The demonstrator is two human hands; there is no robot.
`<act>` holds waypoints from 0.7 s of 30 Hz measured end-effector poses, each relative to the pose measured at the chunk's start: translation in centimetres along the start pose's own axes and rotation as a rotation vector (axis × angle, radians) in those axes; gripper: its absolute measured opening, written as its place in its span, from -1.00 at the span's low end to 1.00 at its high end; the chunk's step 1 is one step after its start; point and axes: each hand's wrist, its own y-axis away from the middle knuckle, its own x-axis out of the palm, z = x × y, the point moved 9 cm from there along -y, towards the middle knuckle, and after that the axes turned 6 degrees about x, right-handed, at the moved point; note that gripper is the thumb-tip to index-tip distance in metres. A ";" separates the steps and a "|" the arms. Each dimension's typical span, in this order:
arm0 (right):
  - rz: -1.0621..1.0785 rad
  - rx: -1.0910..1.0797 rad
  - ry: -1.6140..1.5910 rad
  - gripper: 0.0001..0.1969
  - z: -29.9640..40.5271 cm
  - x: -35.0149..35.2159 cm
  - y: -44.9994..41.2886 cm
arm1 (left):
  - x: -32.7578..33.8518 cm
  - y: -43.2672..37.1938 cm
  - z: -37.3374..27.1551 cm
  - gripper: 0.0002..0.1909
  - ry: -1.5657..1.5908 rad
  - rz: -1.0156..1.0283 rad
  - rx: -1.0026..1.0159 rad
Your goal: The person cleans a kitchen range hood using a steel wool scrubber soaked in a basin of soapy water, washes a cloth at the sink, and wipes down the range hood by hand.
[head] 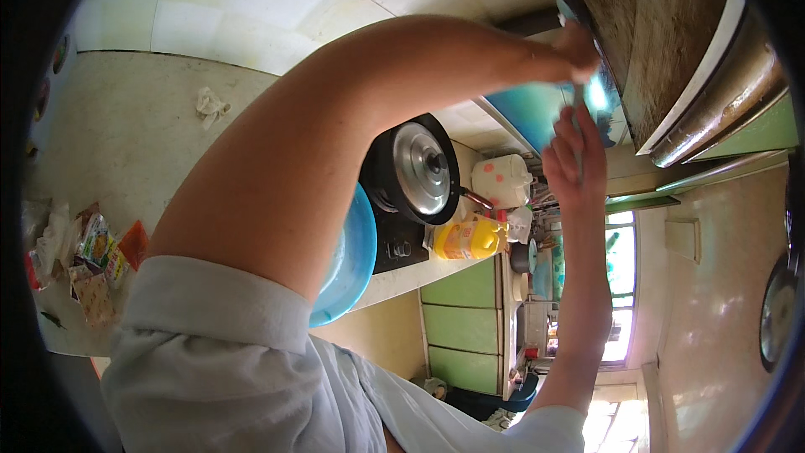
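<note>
My right hand (575,151) is raised, its fingers closed around a slender grey tool (578,97). My left hand (577,53) is at the tool's other end, the forearm crossing the picture. Blur hides whether its fingers grip the tool. Both hands are in front of a shiny blue panel (525,107), beside the brown, stained surface of what looks like a range hood (666,19). A dark object with a pale blue patch (566,6) shows just beyond my left hand; its kind is unclear.
A black wok (454,192) with a metal lid (418,170) stands on the black stove (396,245). Around it are a blue basin (361,258), a yellow bottle (465,239) and a white rice cooker (500,179). Food packets (100,251) and crumpled tissue (212,106) lie on the counter (132,119).
</note>
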 end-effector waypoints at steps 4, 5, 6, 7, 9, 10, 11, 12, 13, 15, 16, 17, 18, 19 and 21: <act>0.031 0.012 0.095 -0.77 -1.8 1.4 -6.1 | 0.9 -0.4 8.7 -0.64 0.077 -0.029 -0.135; -0.056 0.003 0.173 -0.72 -1.9 0.9 -6.0 | 1.2 0.0 9.1 -0.67 0.145 -0.040 -0.166; -0.017 -0.006 0.204 -0.65 -1.9 0.8 -5.0 | 1.3 0.4 8.2 -0.71 0.214 -0.047 -0.176; 0.024 -0.018 0.234 -0.57 -1.8 0.4 -3.8 | 1.3 0.9 7.2 -0.74 0.283 -0.055 -0.181; 0.119 0.018 0.294 -0.40 -2.6 -1.1 -2.8 | 0.7 3.4 7.1 -0.80 0.413 -0.065 -0.204; 0.077 0.036 0.278 -0.39 -3.8 -2.4 -2.7 | 0.2 5.4 7.6 -0.83 0.474 -0.058 -0.232; 0.045 0.047 0.273 -0.39 -4.8 -3.4 -3.0 | -0.2 7.8 8.5 -0.85 0.541 -0.038 -0.273; 0.068 0.058 0.260 -0.39 -6.2 -3.8 -3.3 | -0.3 10.7 9.5 -0.88 0.608 -0.001 -0.330; 0.104 0.074 0.246 -0.40 -8.1 -3.8 -3.7 | -0.1 14.1 10.9 -0.89 0.652 0.066 -0.401; 0.122 0.146 0.180 -0.44 -12.0 -3.2 -4.6 | 1.3 21.3 12.0 -0.86 0.586 0.346 -0.314; 0.078 0.192 0.249 -0.46 -13.9 -3.2 -5.1 | 1.9 26.0 14.2 -0.87 0.468 0.484 -0.442; 0.023 0.239 0.317 -0.47 -15.8 -3.5 -5.3 | 1.7 30.6 14.6 -0.85 0.354 0.625 -0.562; -0.050 0.175 0.603 -0.56 -16.8 -2.8 -5.3 | 0.7 34.8 14.9 -0.82 0.432 0.563 -0.633; -0.042 0.135 0.844 -0.68 -18.1 -1.9 -5.5 | 0.1 38.6 15.2 -0.77 0.508 0.493 -0.703; 0.093 0.063 1.029 -0.80 -21.2 1.4 -5.7 | -0.7 46.9 16.9 -0.74 0.469 0.539 -0.948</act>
